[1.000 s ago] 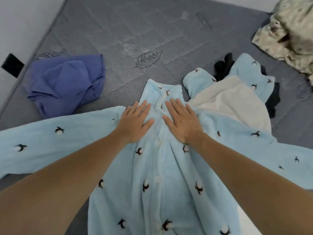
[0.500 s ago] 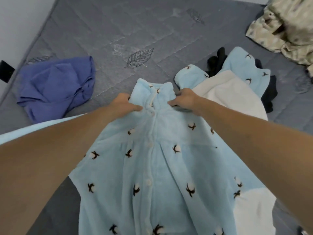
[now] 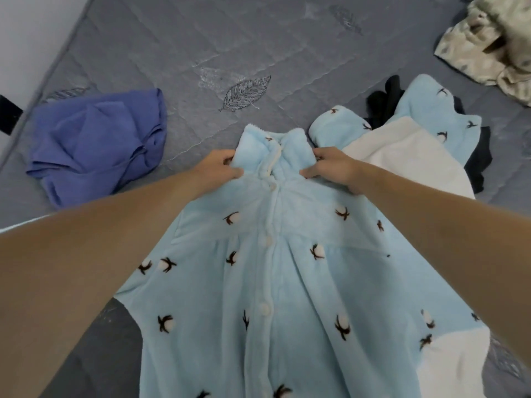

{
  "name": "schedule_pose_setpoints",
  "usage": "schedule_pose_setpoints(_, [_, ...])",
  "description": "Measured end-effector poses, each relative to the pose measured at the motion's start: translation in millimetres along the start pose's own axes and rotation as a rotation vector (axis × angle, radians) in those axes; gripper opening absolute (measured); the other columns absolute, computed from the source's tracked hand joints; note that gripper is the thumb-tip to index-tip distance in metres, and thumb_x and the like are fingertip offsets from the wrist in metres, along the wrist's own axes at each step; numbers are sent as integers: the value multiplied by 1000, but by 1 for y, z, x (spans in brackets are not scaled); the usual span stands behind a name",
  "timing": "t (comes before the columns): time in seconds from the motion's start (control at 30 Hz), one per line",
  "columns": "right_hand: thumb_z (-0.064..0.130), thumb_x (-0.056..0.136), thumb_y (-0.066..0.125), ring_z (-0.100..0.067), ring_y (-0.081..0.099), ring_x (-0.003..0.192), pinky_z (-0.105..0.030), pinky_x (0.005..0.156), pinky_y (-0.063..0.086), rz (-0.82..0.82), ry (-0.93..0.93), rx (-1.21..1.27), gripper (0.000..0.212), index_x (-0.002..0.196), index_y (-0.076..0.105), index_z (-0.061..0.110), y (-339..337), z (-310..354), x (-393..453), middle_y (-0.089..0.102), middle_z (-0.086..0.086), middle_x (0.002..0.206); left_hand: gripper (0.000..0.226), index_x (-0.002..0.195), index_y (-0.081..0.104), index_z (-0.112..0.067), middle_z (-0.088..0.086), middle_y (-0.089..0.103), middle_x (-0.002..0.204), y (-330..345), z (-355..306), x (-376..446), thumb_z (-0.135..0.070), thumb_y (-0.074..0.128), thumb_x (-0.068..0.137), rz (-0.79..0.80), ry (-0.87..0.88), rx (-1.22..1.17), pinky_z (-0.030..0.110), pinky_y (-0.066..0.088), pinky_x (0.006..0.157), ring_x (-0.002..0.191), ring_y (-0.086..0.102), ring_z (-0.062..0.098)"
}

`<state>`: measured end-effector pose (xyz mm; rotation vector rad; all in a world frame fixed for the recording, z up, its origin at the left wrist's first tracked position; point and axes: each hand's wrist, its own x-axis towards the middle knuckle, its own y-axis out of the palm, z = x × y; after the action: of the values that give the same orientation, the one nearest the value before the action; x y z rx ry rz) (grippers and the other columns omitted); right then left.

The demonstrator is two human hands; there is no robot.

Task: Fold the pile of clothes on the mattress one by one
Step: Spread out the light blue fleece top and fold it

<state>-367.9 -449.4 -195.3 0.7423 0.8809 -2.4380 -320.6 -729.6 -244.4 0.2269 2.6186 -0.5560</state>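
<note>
Grey quilted mattress [image 3: 287, 38] fills the view, stitched with leaf shapes, and a pale wall runs along its left edge. At its middle lies the nightshirt [image 3: 275, 282], light blue fleece with small dark-and-white cotton-boll prints and a row of white buttons down the front, spread front side up with the collar pointing away from the person. The left hand [image 3: 218, 170] pinches the fabric at the left side of the collar, thumb on top and fingers curled under the edge. The right hand [image 3: 327, 168] grips the matching spot on the right of the collar, fingers curled into the fleece. Both bare forearms reach in from the lower corners and cover the shoulders of the nightshirt. Its white lining shows at the lower right hem.

Just right of the collar lies a second blue fleece piece [image 3: 425, 110] with the same print, its white inside [image 3: 402, 156] turned up. A black garment [image 3: 385, 101] lies beneath that piece and shows at its far and right edges. Left of the nightshirt, well apart, sits a crumpled purple garment [image 3: 94, 142]. Far to the upper right of the nightshirt is a beige patterned heap [image 3: 494, 41].
</note>
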Motion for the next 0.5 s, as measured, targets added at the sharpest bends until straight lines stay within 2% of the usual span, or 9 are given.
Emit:
schedule_pose_setpoints(0.07, [8,88,76,-24,72,103,-39,92,60,55,34,36,32,118,74,18,-6,0,0,75,-3,115,38,122,74,-20,5,78,113,-4,0,0,0,68,90,39,-24,-74,40,61,84,94,74,19])
schedule_pose_setpoints(0.13, [2,87,76,-25,74,105,-41,94,60,62,21,78,36,119,75,18,-10,-1,0,77,-4,115,47,126,72,-25,2,78,114,-8,0,-1,4,67,89,54,-6,-116,36,63,82,98,75,18])
schedule_pose_setpoints(0.23, [-2,88,75,-24,75,104,-36,90,61,11,-12,170,36,119,75,15,-10,-5,-3,78,-4,114,48,123,72,-24,-4,78,107,-8,1,-5,10,67,88,-13,67,-202,22,59,76,93,73,8])
schedule_pose_setpoints(0.3, [-1,90,75,-22,73,100,-32,88,60,-23,-24,167,28,115,74,9,-8,-10,-3,77,-6,109,41,114,74,-21,-3,77,100,-5,3,-7,9,69,87,-67,95,-191,21,56,77,87,71,6])
schedule_pose_setpoints(0.4, [6,89,79,-18,67,92,-32,88,56,-48,-54,53,22,109,73,1,-6,-13,-4,72,-7,98,30,111,72,-20,4,70,100,1,5,-9,0,69,88,-172,95,10,28,51,82,83,64,12])
schedule_pose_setpoints(0.5, [14,88,82,-14,64,87,-25,82,54,-69,-72,6,26,109,74,0,-7,-13,-6,72,-5,95,45,139,58,-13,10,58,130,22,3,-20,-13,62,95,-309,208,457,42,45,100,116,54,28])
